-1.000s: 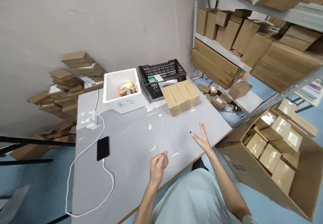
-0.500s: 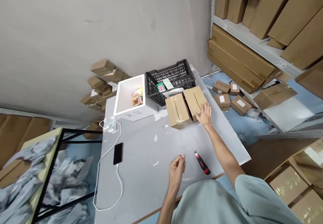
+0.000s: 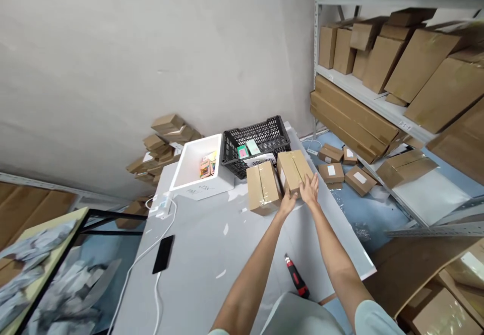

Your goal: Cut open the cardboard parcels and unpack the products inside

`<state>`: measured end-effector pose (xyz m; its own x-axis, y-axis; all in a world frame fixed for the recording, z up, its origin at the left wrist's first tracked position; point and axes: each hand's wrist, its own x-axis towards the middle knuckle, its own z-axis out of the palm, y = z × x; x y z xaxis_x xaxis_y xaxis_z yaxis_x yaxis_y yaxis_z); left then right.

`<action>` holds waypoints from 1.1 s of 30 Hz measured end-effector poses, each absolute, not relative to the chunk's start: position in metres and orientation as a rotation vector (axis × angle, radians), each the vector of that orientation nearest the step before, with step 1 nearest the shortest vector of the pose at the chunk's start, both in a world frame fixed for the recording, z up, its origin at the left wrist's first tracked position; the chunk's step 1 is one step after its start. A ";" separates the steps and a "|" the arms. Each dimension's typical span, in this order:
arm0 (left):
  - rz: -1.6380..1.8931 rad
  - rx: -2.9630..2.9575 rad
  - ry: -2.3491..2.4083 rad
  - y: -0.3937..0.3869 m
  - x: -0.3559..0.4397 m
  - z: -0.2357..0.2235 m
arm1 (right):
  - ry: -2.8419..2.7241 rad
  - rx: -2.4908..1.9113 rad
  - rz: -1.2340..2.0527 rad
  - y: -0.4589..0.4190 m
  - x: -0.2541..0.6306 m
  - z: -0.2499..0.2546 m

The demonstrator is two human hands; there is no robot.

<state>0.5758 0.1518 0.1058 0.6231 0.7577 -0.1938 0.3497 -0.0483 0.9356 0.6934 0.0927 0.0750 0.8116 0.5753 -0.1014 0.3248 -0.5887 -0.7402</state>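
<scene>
A taped cardboard box (image 3: 294, 166) stands at the far right of the table, its front held between both my hands. My left hand (image 3: 289, 203) grips its near left corner, fingers partly hidden against the side. On the near right edge, my right hand (image 3: 310, 190) presses with its fingers over the top. A second taped cardboard box (image 3: 261, 186) sits just to the left, with a narrow gap between the two. A white label shows on the left side of the held box. Closer to me lies a red and black cutter (image 3: 296, 276).
Behind the boxes is a black plastic crate (image 3: 231, 159) with small packs in it. Left of it stands a white foam box (image 3: 189, 190) holding colourful items. A phone (image 3: 164, 254) with a white cable lies on the left. Shelves of cartons (image 3: 381, 55) rise on the right.
My left hand has gone from a loose fist near the table's front to the right-hand box. My right hand has moved to its near edge. The view has tilted up.
</scene>
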 end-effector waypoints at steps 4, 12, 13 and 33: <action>0.382 1.615 0.958 0.139 0.581 0.105 | -0.565 -2.128 0.490 0.079 0.721 0.102; 0.527 1.575 0.863 0.076 0.495 0.117 | -0.455 -1.938 0.413 -0.060 0.635 0.154; 0.553 1.550 0.845 0.066 0.478 0.119 | -0.435 -1.912 0.445 -0.079 0.609 0.163; 0.696 1.536 1.050 0.113 0.093 0.095 | -0.236 -1.420 1.384 -0.102 0.154 0.195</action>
<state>0.0926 0.1129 0.0951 0.4356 0.8942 -0.1029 0.2530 -0.0120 0.9674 0.1545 -0.1016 0.1955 0.3016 0.7497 -0.5890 -0.5121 -0.3937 -0.7634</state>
